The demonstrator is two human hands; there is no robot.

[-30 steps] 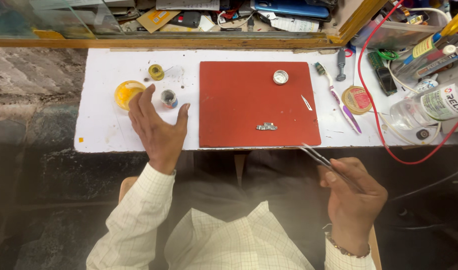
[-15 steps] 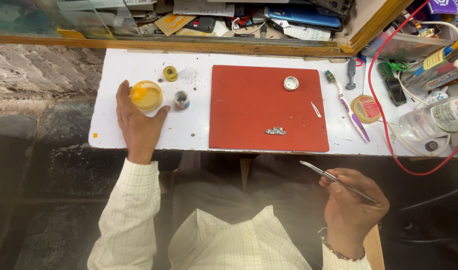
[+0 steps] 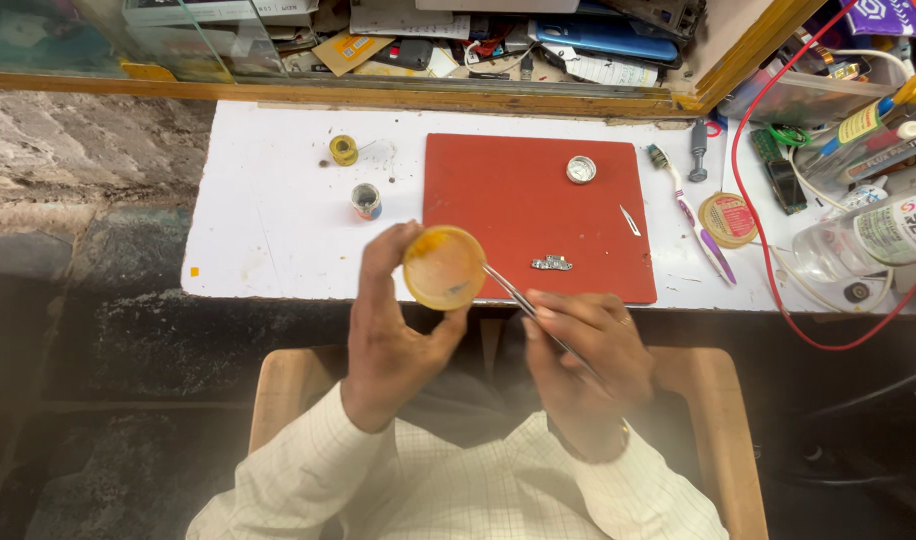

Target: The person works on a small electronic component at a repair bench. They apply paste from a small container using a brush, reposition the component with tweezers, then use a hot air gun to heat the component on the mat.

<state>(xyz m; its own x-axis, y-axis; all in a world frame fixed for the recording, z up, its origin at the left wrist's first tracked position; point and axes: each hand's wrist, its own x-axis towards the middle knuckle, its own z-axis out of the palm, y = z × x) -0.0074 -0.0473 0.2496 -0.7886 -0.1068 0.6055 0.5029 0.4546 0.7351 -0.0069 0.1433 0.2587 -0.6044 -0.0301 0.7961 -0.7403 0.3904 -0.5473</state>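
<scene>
My left hand (image 3: pixel 398 335) holds a small round yellow tin (image 3: pixel 444 267) in front of the table's near edge, its open face turned up. Metal tweezers (image 3: pixel 513 292) are pinched in my right hand (image 3: pixel 583 355), and their tips reach into the tin. On the red mat (image 3: pixel 538 180) behind them lies a small metal connector part (image 3: pixel 552 264), with a thin blade (image 3: pixel 630 220) to its right and a round silver cap (image 3: pixel 581 169) near the mat's far edge.
The white table (image 3: pixel 278 220) carries a small solder spool (image 3: pixel 344 150) and a little jar (image 3: pixel 366 201) on the left. Right of the mat are a toothbrush (image 3: pixel 693 215), a round flat tin (image 3: pixel 728 219), a clear bottle (image 3: pixel 863 238) and a red wire (image 3: pixel 768 260). A cluttered shelf runs along the back.
My left hand has lifted the yellow tin off the table's left side and brought it toward me. My right hand has moved left, bringing the tweezers to the tin.
</scene>
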